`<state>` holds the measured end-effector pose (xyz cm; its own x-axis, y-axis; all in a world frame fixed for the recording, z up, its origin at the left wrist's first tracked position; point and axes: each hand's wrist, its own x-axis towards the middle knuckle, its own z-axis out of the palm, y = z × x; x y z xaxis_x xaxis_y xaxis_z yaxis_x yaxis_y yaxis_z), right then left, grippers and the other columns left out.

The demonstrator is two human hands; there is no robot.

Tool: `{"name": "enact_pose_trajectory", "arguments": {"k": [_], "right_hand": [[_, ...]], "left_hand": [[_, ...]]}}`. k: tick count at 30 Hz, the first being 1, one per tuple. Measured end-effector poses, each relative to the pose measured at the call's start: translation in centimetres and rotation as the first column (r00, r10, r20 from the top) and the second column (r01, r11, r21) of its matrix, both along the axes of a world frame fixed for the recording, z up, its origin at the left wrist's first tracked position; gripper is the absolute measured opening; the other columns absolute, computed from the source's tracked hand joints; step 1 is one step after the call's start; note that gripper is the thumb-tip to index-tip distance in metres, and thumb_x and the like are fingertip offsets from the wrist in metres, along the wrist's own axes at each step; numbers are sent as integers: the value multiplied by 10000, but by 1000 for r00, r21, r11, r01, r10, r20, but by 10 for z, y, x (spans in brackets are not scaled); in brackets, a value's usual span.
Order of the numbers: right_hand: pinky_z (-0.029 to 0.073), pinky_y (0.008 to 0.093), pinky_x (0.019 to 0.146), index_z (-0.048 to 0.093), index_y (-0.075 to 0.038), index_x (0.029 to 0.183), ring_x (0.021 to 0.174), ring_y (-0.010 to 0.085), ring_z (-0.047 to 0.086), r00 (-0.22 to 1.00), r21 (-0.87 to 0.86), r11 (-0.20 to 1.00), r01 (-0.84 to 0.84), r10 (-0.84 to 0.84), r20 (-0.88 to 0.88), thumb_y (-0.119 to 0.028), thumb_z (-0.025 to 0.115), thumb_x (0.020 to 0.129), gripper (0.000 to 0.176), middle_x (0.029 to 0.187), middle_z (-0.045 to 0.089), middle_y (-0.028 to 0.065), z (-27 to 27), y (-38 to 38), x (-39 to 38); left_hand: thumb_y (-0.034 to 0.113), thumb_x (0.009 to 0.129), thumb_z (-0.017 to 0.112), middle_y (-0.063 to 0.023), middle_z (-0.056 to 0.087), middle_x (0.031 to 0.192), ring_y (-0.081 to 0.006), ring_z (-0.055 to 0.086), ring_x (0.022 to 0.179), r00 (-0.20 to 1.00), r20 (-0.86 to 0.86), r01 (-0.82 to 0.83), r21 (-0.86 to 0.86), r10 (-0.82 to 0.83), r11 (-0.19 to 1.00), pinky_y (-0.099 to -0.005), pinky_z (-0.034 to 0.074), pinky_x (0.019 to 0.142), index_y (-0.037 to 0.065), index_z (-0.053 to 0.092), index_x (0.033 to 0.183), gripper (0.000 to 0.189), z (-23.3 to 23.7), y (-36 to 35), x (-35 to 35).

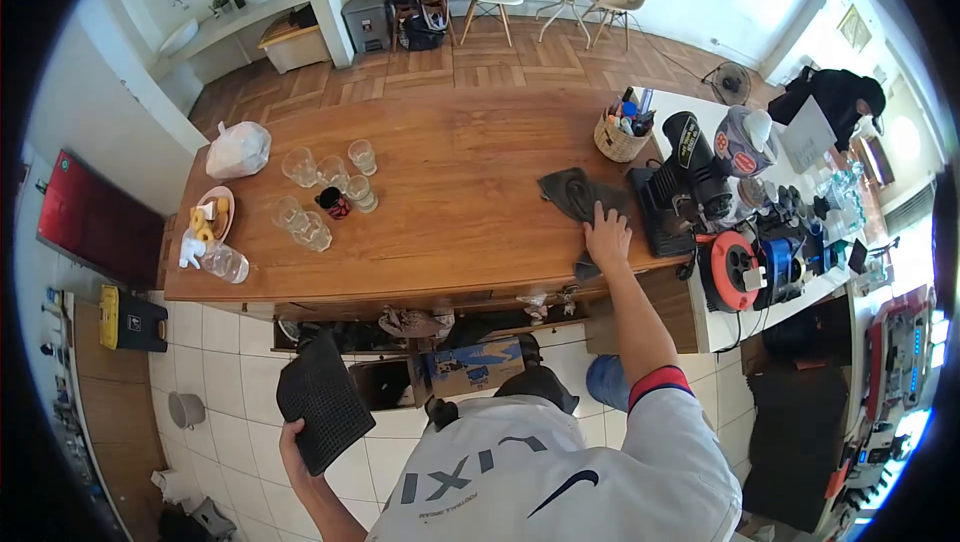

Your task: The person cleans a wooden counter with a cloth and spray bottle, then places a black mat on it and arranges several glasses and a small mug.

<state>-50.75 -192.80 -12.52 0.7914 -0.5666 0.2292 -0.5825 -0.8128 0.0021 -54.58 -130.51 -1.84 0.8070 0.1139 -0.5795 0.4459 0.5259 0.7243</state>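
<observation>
My left hand (294, 447) grips the lower left edge of a black rubber mat (325, 402) with a gridded surface, held up in front of the table's near side. My right hand (607, 240) lies on a crumpled dark grey cloth (575, 192) near the right end of the wooden table (450, 172). Its fingers are stretched out and slightly apart over the cloth. Part of the cloth shows beyond the fingers and another bit on the near side of the palm. Just right of this hand stands a black appliance with a ridged base (662, 212).
Several clear glasses (300, 167), a plastic bag (238, 150), a plate of snacks (226, 204) and a clear bottle (226, 262) stand at left. A pen basket (620, 140) and red cable reel (735, 270) are right. Below, an open drawer (470, 327); a person (835, 102) is far right.
</observation>
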Motion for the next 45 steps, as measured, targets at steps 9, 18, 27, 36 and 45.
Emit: {"name": "enact_pose_trajectory", "arguments": {"k": [9, 18, 27, 36, 45], "right_hand": [[563, 410, 690, 431, -38, 1396, 918, 314, 620, 854, 235, 842, -485, 514, -79, -132, 563, 872, 549, 1019, 591, 162, -12, 157, 6], [545, 407, 765, 435, -44, 1429, 1025, 318, 549, 606, 211, 598, -773, 795, -33, -88, 541, 865, 576, 1162, 495, 152, -10, 213, 143], [573, 415, 698, 489, -63, 1379, 907, 306, 626, 772, 59, 770, -635, 636, 4, -134, 478, 918, 467, 1072, 564, 132, -20, 146, 298], [549, 398, 634, 545, 17, 1293, 819, 276, 636, 895, 98, 889, -447, 443, 59, -295, 549, 934, 476, 935, 601, 129, -20, 109, 211], [305, 534, 1088, 626, 58, 1157, 1272, 463, 399, 746, -5, 759, -651, 642, 178, -236, 459, 980, 382, 1401, 465, 237, -33, 93, 319]], "left_hand": [[104, 774, 590, -184, 653, 1059, -326, 675, 892, 994, -67, -85, 25, 86, 996, -414, 608, 786, -44, 576, 1133, 389, -29, 19, -15], [125, 744, 612, -175, 658, 1021, -329, 682, 849, 955, -230, -176, 73, 188, 982, -427, 615, 750, -19, 577, 1120, 404, -50, 20, -66], [121, 737, 610, -151, 667, 969, -317, 685, 790, 879, -371, -272, 124, 299, 954, -434, 615, 691, -7, 596, 1082, 368, -60, 4, -104], [140, 723, 623, -162, 673, 1020, -325, 697, 825, 822, -476, -289, 122, 312, 949, -433, 621, 703, -10, 594, 1104, 410, -85, -19, -93], [138, 756, 575, -178, 643, 1136, -343, 662, 992, 809, -548, -183, 112, 214, 977, -466, 584, 859, -23, 561, 1211, 483, -79, -54, -38]]}}
